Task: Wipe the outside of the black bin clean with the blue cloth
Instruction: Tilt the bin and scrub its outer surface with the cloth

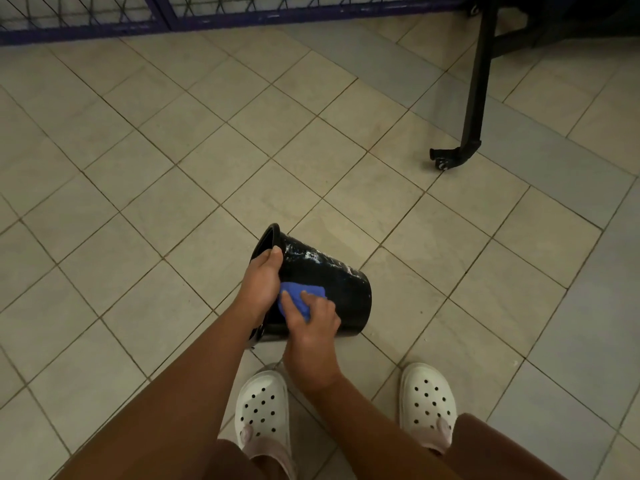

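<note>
1 blue cloth (298,289) against black bin (332,285)

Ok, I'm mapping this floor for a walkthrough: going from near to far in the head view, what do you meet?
White clogs → black bin, left hand gripping its rim, right hand holding the blue cloth on it → black wheeled leg → purple mesh fence.

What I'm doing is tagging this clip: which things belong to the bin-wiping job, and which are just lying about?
Job: black bin, blue cloth, left hand, right hand.
Just about: black stand leg, blue mesh fence, white clogs.
</note>
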Available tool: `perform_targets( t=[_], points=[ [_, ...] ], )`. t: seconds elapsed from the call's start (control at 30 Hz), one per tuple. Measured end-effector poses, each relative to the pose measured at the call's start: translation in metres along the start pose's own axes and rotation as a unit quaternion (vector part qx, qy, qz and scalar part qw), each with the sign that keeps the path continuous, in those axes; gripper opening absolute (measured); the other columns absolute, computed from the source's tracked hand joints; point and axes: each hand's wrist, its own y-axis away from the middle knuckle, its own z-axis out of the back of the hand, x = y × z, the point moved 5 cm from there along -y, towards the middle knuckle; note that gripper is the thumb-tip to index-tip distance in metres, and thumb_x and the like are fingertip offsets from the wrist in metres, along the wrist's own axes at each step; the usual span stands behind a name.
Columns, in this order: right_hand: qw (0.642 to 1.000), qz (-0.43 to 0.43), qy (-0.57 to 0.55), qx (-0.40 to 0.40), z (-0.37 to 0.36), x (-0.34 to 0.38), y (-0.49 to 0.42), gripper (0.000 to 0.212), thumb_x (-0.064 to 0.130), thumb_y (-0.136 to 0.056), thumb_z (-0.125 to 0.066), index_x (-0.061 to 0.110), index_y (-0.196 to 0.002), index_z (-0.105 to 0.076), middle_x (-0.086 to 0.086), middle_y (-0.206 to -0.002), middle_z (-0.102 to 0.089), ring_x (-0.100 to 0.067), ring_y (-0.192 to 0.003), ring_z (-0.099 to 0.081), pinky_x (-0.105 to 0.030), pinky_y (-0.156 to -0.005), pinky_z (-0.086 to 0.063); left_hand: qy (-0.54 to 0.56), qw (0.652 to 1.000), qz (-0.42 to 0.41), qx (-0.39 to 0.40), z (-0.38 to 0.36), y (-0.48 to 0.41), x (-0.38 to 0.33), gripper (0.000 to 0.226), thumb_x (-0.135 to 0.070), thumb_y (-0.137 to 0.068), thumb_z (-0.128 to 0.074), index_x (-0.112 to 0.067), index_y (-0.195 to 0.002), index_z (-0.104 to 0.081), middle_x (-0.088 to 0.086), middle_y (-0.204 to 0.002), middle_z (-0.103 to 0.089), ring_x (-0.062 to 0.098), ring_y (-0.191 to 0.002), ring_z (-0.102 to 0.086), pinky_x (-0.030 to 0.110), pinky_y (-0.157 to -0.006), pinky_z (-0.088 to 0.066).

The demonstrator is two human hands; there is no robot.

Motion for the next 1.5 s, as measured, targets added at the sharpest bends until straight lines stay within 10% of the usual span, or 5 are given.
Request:
perform_targets(
  t=[0.53, 0.8, 1.1, 1.33, 1.5],
  points=[
    [0.996, -0.083, -0.028, -0.001, 0.022, -0.073, -0.003, 0.042, 0.025, -0.086, -0.046, 0.022, -0.128, -0.040, -0.006, -0.125, -0.058, -0.022, -0.115, -0.056, -0.044, -0.109, -0.026, 0.024, 0.999, 0.034, -0.021, 0.002, 0.003, 0.005, 0.033, -0.042, -0.104, -0.036, -0.025, -0.095, -0.063, 0.012, -0.101, -0.069, 0.031, -0.096, -0.067, 0.054, -0.091, -0.053],
    [0.973, -0.094, -0.206, -0.038, 0.060, -0.042, -0.070, 0.022, 0.023, -0.091, -0.047, 0.008, -0.099, -0.061, -0.003, -0.109, -0.054, -0.011, -0.099, -0.052, -0.025, -0.089, -0.044, 0.039, 0.998, 0.038, -0.017, 0.000, -0.001, 0.008, 0.042, -0.043, -0.104, -0.035, -0.017, -0.115, -0.066, 0.011, -0.109, -0.071, 0.030, -0.103, -0.068, 0.051, -0.094, -0.052],
    [0.886, -0.338, -0.282, 0.147, 0.034, -0.074, -0.068, 0.019, 0.020, -0.094, -0.047, 0.015, -0.109, -0.057, -0.006, -0.100, -0.059, -0.023, -0.093, -0.055, -0.036, -0.082, -0.045, 0.042, 0.998, 0.048, -0.025, 0.000, -0.002, 0.012, 0.041, -0.041, -0.104, -0.038, -0.014, -0.115, -0.067, 0.011, -0.104, -0.073, 0.031, -0.098, -0.069, 0.048, -0.094, -0.053],
    [0.990, -0.122, -0.065, -0.025, 0.038, -0.069, -0.058, 0.026, 0.015, -0.089, -0.047, 0.015, -0.108, -0.064, -0.004, -0.116, -0.060, -0.023, -0.107, -0.052, -0.040, -0.093, -0.039, 0.056, 0.997, 0.060, -0.012, -0.002, -0.003, 0.014, 0.038, -0.039, -0.104, -0.040, -0.014, -0.113, -0.067, 0.014, -0.102, -0.072, 0.032, -0.093, -0.071, 0.040, -0.077, -0.058],
    [0.997, -0.033, -0.010, 0.070, 0.021, -0.060, -0.039, 0.064, 0.061, -0.090, -0.032, 0.020, -0.139, -0.040, -0.002, -0.147, -0.036, -0.017, -0.137, -0.028, -0.043, -0.110, -0.018, 0.059, 0.997, 0.050, -0.001, -0.002, -0.003, 0.012, 0.036, -0.038, -0.104, -0.040, -0.015, -0.108, -0.068, 0.015, -0.104, -0.073, 0.033, -0.096, -0.070, 0.049, -0.087, -0.057]
  ],
)
